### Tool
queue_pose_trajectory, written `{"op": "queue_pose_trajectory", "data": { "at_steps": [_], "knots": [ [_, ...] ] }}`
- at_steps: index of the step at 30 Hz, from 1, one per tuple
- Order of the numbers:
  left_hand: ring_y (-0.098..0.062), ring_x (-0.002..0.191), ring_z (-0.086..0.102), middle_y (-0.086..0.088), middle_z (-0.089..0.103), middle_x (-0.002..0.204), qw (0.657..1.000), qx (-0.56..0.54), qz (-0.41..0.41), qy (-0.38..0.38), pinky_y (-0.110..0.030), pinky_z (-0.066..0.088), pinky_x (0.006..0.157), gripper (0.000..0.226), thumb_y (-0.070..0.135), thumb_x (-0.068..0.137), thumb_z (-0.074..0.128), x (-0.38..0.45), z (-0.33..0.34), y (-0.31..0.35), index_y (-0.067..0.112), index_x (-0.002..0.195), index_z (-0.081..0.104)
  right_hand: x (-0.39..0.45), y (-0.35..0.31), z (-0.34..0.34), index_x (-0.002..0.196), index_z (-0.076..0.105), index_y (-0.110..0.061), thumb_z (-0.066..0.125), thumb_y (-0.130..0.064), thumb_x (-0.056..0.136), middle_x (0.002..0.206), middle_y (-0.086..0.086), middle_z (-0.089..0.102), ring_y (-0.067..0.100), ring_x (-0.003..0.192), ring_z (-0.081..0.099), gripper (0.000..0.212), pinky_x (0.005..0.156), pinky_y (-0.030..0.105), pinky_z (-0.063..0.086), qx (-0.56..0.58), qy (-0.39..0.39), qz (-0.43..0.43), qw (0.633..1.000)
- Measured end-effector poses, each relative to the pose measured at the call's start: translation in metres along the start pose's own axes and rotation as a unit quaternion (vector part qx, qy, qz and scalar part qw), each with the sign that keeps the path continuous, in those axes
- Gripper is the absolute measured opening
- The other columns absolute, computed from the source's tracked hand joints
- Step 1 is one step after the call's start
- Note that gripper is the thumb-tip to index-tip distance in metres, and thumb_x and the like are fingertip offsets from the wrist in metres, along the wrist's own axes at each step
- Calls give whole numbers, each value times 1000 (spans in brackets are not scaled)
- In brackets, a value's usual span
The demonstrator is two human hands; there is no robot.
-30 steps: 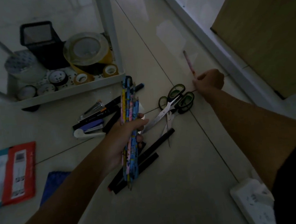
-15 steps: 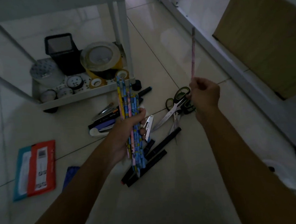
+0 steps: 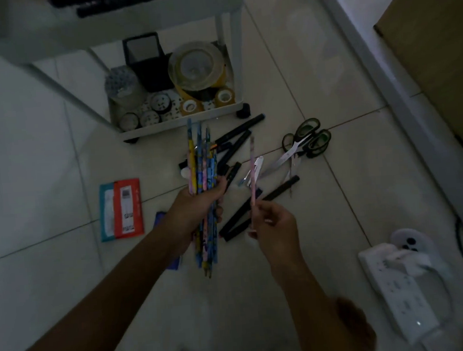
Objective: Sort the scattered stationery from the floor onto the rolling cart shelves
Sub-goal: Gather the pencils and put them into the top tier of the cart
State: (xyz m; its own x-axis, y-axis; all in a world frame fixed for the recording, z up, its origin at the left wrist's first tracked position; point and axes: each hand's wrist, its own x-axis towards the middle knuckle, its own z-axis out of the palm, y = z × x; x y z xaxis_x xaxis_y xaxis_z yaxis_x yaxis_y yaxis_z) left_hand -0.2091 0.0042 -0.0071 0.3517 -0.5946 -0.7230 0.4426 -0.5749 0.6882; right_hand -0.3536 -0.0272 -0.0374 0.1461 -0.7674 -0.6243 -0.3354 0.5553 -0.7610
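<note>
L hand (image 3: 197,205) wraps a bundle of pencils (image 3: 202,188) above the floor; R hand (image 3: 273,227) pinches one pink pencil (image 3: 252,174) just beside it — merging them w/ a loosened grip could let the bundle fan & drop back among markers (image 3: 238,139), scissors (image 3: 303,145)

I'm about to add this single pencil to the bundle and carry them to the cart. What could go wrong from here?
1. The left hand grips the pencil bundle near its middle only; slotting in the pink pencil held by the right hand may loosen it and let pencils slide out.
2. The scissors and black markers lie right below, easy to knock.
</note>
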Motion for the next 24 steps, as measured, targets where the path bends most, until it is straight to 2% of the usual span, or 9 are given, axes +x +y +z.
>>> {"op": "queue_pose_trajectory", "data": {
  "at_steps": [3,7,10,14,17,20,22,24],
  "knots": [
    [-15,57,54,0,57,71,999,-1,-3,34,-30,50,60,22,36,88,69,-24,6,12,17,95,63,-32,-16,-6,82,63,-30,59,-16,93,75,-2,65,16,65,62,19,69,50,58,-36,-31,-10,999],
    [-14,62,60,2,68,81,995,-29,6,100,-30,52,63,24,38,87,69,-65,20,39,18,101,68,-76,-57,-20,84,62,-32,57,-13,94,79,-3,67,15,66,61,22,70,43,59,-53,-65,-23,996],
    [-13,66,64,2,71,82,994,-23,4,108,-30,52,64,27,42,87,68,-101,29,62,21,103,70,-108,-91,-29,85,62,-37,57,-13,94,80,-3,69,17,69,63,26,71,41,59,-69,-97,-36,992],
    [-13,76,65,2,73,93,992,-21,-6,126,-30,53,69,31,44,86,68,-146,36,95,24,110,69,-144,-129,-39,95,68,-26,57,-16,94,82,-1,70,14,65,64,15,69,40,59,-106,-110,-47,987],
    [-9,76,64,2,73,99,988,-35,7,148,-23,52,64,29,38,87,68,-180,40,123,21,111,68,-172,-162,-47,100,70,-18,57,-17,94,82,1,70,12,64,64,15,69,38,60,-122,-122,-52,984],
    [-12,90,69,3,74,99,984,-57,-8,166,-28,57,76,30,39,85,72,-217,42,157,22,109,68,-204,-204,-57,99,70,-18,56,-21,94,80,1,70,10,62,64,15,66,35,59,-134,-143,-52,979],
    [-14,85,70,4,74,91,984,-65,-14,168,-33,58,77,25,39,85,72,-245,45,188,24,105,67,-226,-243,-65,99,69,-20,56,-23,94,81,-2,70,9,65,66,14,64,30,59,-139,-161,-56,976],
    [-14,69,68,6,73,78,986,-87,-10,143,-33,60,68,17,36,87,69,-273,50,219,27,102,66,-247,-278,-75,99,67,-21,57,-24,94,79,-6,69,4,65,65,12,59,20,56,-135,-173,-67,973]
  ]
}}
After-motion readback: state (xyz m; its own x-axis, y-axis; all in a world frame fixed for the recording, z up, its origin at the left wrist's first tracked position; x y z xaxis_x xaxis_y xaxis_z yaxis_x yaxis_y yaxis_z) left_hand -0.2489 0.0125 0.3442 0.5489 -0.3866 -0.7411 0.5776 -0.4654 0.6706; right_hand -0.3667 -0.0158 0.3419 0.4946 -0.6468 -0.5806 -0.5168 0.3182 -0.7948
